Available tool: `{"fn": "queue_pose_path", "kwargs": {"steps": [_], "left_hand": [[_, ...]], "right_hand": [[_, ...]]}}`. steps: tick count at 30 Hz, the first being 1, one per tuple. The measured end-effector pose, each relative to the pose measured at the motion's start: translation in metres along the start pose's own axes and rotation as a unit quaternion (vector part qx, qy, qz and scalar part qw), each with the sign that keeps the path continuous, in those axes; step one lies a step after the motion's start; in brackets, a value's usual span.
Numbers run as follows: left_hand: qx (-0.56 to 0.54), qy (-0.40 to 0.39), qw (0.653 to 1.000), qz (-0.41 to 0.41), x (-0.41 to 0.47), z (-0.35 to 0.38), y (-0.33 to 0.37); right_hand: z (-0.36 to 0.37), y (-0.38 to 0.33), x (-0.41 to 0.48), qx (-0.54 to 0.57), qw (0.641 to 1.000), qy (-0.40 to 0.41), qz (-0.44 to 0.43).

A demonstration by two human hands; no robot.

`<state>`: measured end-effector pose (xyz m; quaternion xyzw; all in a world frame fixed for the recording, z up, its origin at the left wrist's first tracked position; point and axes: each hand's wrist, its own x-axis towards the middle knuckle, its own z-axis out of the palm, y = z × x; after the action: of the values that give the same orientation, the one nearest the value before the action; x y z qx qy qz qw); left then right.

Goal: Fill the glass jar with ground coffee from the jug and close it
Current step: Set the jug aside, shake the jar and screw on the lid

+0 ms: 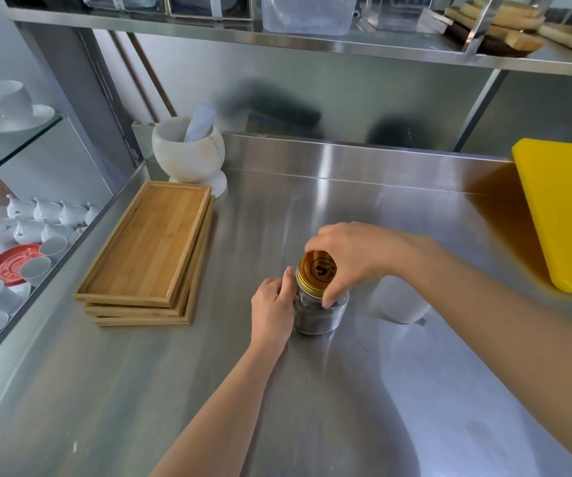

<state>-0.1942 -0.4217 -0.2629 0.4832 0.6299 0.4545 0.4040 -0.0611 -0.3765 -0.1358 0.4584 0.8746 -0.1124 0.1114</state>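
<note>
A small glass jar (pixel 319 316) with dark ground coffee inside stands upright on the steel counter (pixel 312 208). A gold metal lid (pixel 315 271) with a dark emblem sits on the jar's mouth. My right hand (pixel 356 256) grips the lid from above, fingers wrapped around its rim. My left hand (pixel 272 311) holds the jar's side from the left. A white jug (pixel 398 301) stands just right of the jar, partly hidden behind my right forearm.
A stack of wooden trays (pixel 146 249) lies to the left. Behind it stands a white mortar with pestle (pixel 188 153). A yellow cutting board (pixel 566 211) leans at the right. White cups fill glass shelves (pixel 12 139) beyond the left edge. A few coffee specks dot the counter.
</note>
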Motion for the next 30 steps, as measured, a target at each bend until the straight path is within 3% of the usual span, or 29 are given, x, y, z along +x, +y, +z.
{"fn": "queue_pose_path", "kwargs": {"steps": [5,12,16,26,28,30], "left_hand": [[0.002,0.004,1.0,0.0,0.0,0.001,0.0],[-0.005,0.012,1.0,0.007,0.0,0.001,-0.002],[0.003,0.009,1.0,0.002,0.0,0.001,-0.002],[-0.013,0.012,1.0,-0.006,-0.003,0.003,0.0],[-0.01,0.014,1.0,-0.002,-0.003,0.002,0.0],[0.002,0.011,1.0,-0.003,-0.002,0.002,0.0]], "right_hand": [[0.009,-0.002,-0.004,-0.081,0.992,0.079,0.064],[-0.004,0.005,-0.014,0.044,0.998,-0.053,-0.011],[0.001,0.003,-0.008,0.035,0.999,-0.019,-0.034],[0.021,-0.01,-0.008,-0.098,0.982,0.152,0.061],[0.018,-0.004,-0.006,-0.072,0.983,0.15,0.075],[0.012,0.005,-0.007,-0.041,0.992,0.094,0.068]]}}
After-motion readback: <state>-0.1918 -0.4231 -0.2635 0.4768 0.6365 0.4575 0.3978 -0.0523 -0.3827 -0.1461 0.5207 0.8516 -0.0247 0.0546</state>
